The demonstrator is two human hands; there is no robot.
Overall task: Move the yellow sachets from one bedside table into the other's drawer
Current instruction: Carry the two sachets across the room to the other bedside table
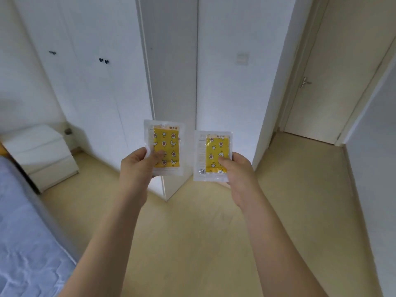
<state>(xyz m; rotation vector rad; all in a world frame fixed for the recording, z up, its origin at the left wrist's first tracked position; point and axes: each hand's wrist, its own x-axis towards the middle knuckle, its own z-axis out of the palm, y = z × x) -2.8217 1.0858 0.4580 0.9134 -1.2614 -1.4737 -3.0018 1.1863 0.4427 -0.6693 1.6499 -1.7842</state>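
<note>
Left hand (137, 166) and right hand (237, 168) each pinch a yellow star-patterned clear-wrapped sachet (166, 146); keep grips firm, carry toward the white two-drawer bedside bench (42, 155) at nine o'clock.

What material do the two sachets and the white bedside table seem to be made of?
Left sachet and right sachet: likely clear, glossy plastic film around a printed yellow pack; the see-through sealed borders show it. Whether the inner pack is paper or foil cannot be told.

Bedside table: probably painted or laminated board with a smooth white finish; the flat, even drawer fronts suggest it.
</note>
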